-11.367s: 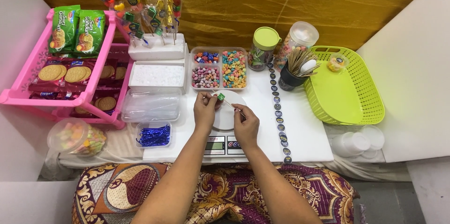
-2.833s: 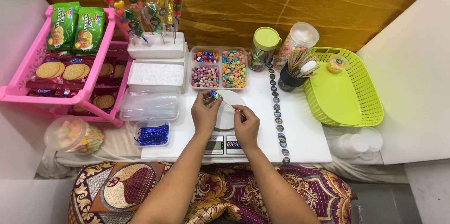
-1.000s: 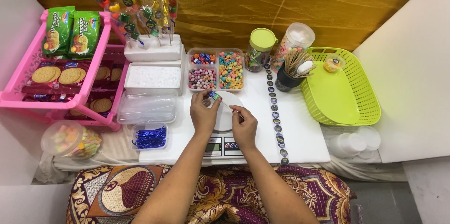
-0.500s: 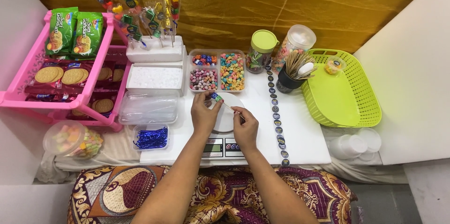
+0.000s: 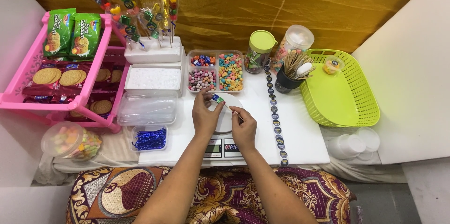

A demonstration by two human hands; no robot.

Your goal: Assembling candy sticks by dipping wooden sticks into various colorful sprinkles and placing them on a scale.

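My left hand [image 5: 204, 115] pinches a small green and blue candy [image 5: 217, 98] at the tip of a thin wooden skewer [image 5: 233, 111]. My right hand [image 5: 243, 129] grips the lower end of that skewer. Both hands hover over a white round dish [image 5: 230, 121] that rests on a small digital scale [image 5: 220, 148]. Just beyond the hands is a clear divided tray of coloured candies [image 5: 216, 71].
A pink rack of biscuit packs [image 5: 61, 71] stands left. White foam blocks hold finished candy skewers [image 5: 152, 50]. A lime basket [image 5: 341, 88], a dark cup of sticks [image 5: 291, 74], two jars [image 5: 258, 57], a strip of round stickers [image 5: 275, 116] and a box of blue ties [image 5: 150, 138] surround the scale.
Both hands stay over the dish with the skewer. The candy at the tip has gone from a single green piece to a green and blue one. The view shifts slightly.
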